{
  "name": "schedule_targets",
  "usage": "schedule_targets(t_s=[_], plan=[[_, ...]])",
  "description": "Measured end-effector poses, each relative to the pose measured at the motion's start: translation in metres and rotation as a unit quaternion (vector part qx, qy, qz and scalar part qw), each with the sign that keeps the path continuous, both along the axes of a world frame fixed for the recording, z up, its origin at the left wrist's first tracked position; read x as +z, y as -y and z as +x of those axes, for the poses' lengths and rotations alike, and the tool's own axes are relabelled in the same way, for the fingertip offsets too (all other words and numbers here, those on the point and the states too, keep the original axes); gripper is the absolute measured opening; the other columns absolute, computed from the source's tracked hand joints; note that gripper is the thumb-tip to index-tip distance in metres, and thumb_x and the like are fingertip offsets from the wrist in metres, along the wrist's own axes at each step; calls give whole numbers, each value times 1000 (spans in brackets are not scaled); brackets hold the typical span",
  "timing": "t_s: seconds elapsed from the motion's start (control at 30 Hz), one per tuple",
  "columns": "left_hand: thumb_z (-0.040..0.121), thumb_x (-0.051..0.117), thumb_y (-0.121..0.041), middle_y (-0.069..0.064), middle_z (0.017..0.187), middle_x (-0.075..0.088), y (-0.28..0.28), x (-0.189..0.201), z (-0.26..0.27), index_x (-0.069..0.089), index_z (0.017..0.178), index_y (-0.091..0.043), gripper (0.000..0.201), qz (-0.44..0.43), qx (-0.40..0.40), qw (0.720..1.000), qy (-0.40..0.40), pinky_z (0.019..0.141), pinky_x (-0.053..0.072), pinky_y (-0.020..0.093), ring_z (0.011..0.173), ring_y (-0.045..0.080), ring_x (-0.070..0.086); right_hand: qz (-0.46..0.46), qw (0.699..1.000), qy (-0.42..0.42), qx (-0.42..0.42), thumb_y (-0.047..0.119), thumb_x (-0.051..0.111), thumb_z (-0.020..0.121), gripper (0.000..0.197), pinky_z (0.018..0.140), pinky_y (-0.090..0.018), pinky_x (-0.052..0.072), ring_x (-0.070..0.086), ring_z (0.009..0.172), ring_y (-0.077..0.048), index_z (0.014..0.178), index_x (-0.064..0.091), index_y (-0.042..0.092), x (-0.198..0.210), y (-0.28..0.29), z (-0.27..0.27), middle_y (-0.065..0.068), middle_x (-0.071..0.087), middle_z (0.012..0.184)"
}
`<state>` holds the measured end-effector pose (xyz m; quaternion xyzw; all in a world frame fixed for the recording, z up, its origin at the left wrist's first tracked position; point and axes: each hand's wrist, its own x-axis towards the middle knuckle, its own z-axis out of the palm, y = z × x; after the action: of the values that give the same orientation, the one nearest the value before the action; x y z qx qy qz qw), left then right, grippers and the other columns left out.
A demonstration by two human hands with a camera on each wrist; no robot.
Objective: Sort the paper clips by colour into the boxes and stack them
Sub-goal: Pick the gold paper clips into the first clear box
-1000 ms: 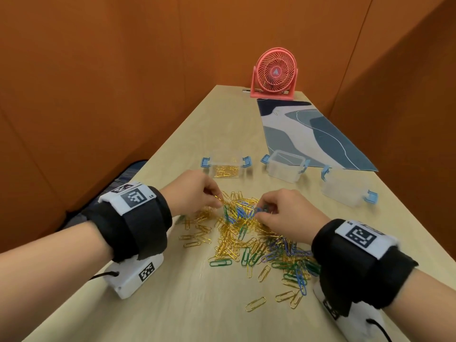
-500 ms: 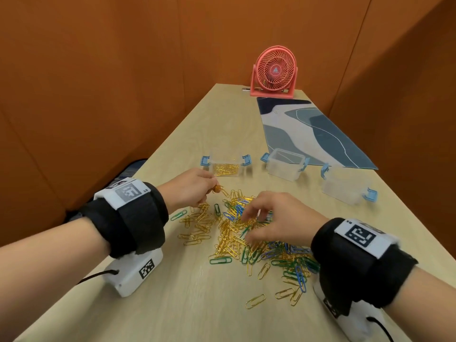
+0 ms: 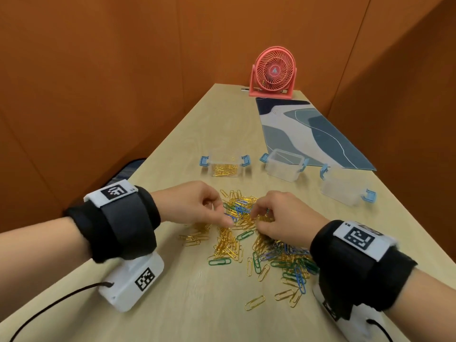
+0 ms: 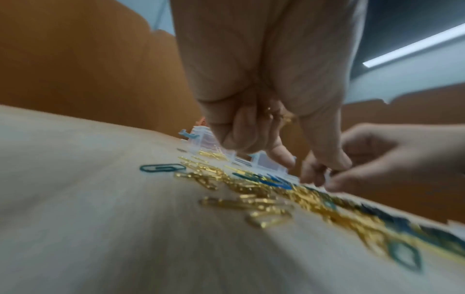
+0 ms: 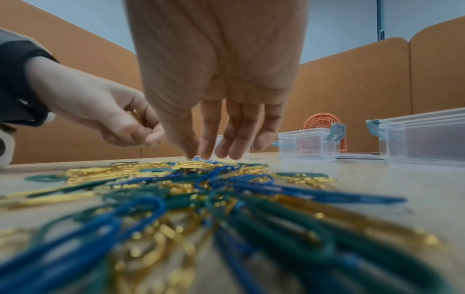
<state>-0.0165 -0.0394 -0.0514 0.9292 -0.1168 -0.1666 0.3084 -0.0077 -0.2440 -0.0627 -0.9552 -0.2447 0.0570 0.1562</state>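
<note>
A loose pile of gold, green and blue paper clips [image 3: 246,233] lies on the table between my hands. My left hand [image 3: 222,215] is at the pile's left edge; its curled fingers hold a few gold clips [image 4: 276,115] in the palm, with thumb and forefinger reaching down to the clips. My right hand [image 3: 259,215] hangs over the pile's middle, its fairly straight fingertips [image 5: 208,153] touching a blue clip [image 5: 197,158]. Three clear boxes with blue latches stand behind the pile: the left box [image 3: 224,169] holds gold clips, while the middle box [image 3: 283,166] and right box [image 3: 341,191] look empty.
A pink desk fan [image 3: 273,72] stands at the table's far end, on a blue-and-white mat [image 3: 313,134]. Orange partition walls close in on three sides. The table's left edge runs close to my left forearm, with a dark seat [image 3: 128,169] below.
My left hand rose toward the gold box with clips, then came back down to the pile. My right hand let go of its pinch, spread, and lowered its fingertips onto the clips.
</note>
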Motion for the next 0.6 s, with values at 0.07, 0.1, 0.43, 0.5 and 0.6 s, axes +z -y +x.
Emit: schedule_targets(t_s=[0.07,0.1,0.43,0.5,0.6], plan=[[64,78,-47,-13,54,35,6,1,-6,67,94,-27,38,49,-53,997,33,48,26,14,52,5,34,20,1000,-4,11,38,65,82,34,78,-22,40,48,94,-9,113,63,26,0,-1,-1,7,52,103],[63,79,-47,-12,58,34,9,1,-8,65,104,-31,46,82,-76,993,45,48,28,14,54,6,36,26,999,-15,22,43,67,79,43,86,-23,41,48,101,-8,118,60,28,1,-1,-2,7,51,112],[69,80,-31,-28,45,49,14,-5,-7,76,88,-23,21,57,-80,994,54,51,32,6,57,-14,43,0,997,-50,54,37,70,79,24,76,-16,42,51,94,-7,100,68,26,3,-1,-3,10,55,99],[74,76,-31,-19,50,51,14,-6,-8,74,89,-20,18,67,-75,994,43,49,32,6,52,-13,44,11,998,-45,50,35,69,80,19,72,-14,42,52,90,-7,96,69,24,3,-2,-3,11,55,92],[83,67,-34,-17,55,48,14,-5,-10,71,94,-19,18,108,-91,989,49,49,33,6,51,-12,45,28,997,-38,55,40,69,79,25,86,-27,45,52,98,-10,99,69,26,4,-2,-3,6,58,102]])
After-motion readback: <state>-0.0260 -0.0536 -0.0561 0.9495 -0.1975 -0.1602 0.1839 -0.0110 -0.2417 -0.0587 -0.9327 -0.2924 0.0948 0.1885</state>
